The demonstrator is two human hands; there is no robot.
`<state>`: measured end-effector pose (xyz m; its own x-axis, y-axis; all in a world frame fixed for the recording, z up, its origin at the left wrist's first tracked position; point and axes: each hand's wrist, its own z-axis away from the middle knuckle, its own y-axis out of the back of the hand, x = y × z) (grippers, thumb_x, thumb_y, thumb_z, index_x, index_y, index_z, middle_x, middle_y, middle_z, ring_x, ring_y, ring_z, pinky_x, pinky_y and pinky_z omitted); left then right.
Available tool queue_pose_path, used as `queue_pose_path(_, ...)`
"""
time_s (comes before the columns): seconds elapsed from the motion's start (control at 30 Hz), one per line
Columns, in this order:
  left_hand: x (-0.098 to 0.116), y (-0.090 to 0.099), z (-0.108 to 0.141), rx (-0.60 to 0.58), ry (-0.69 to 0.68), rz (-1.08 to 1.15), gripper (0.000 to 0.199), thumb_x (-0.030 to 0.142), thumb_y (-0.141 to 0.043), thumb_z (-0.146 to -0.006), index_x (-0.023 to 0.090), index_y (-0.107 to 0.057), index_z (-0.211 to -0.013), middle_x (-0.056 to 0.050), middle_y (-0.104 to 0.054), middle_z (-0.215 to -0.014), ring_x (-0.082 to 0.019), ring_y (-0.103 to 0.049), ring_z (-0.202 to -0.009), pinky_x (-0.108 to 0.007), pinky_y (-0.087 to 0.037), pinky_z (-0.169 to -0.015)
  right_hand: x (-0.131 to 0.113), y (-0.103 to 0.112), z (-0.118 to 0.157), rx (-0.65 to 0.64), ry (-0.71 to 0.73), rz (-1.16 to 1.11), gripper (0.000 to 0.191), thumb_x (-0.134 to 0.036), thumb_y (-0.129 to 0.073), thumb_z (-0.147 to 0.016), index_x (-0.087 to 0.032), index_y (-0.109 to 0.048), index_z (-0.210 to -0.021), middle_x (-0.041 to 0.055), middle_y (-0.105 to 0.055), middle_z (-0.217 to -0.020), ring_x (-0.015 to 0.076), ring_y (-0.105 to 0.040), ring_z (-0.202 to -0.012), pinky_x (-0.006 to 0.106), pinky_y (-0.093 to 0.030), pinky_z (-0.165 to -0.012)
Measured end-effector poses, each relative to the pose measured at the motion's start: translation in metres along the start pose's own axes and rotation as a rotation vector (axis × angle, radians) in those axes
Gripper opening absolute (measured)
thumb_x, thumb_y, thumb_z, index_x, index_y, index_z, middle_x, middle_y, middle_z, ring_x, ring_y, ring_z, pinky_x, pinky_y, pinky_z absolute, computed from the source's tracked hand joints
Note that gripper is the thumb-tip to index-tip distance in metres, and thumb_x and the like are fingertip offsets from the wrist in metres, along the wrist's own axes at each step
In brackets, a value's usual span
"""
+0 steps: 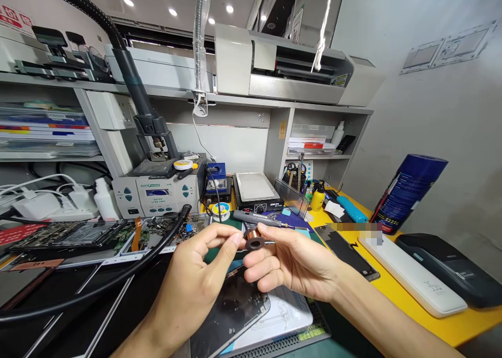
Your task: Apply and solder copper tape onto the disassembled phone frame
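Observation:
In the head view, a small dark spool wound with copper-coloured wire is held up over the bench. My right hand grips it between thumb and fingers, and a short thin metal piece shows beside the spool. At the spool's left edge, my left hand has thumb and forefinger pinched together; whatever is between them is too small to make out. Beneath both hands lies a dark phone-like panel on a white board. Just behind the spool rests a grey pen-shaped tool.
A black hose arches across the left side over circuit boards and dark screens. Behind stand a soldering station, a heating plate and a solder reel. On the right are a white power bank and a blue can.

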<state>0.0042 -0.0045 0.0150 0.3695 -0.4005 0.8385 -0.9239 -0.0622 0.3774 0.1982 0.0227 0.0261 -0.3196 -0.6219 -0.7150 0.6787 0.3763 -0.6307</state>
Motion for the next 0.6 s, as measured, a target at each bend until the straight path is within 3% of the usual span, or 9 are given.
queue_pose_path(0.6,0.0001,0.0007,0.0015,-0.003,-0.008,0.007,0.018,0.042,-0.057,-0.091,0.026,-0.064,-0.095,0.004,-0.071,-0.092,-0.010,-0.068,-0.087,-0.018,-0.049,-0.077,0.0021,0.0010,-0.0025,-0.016,0.026,0.065,0.045,-0.036,-0.050,-0.096,0.003,-0.071,-0.093,0.0162,-0.074,-0.081,0.0222,-0.075,-0.070,0.030,-0.062,-0.064)
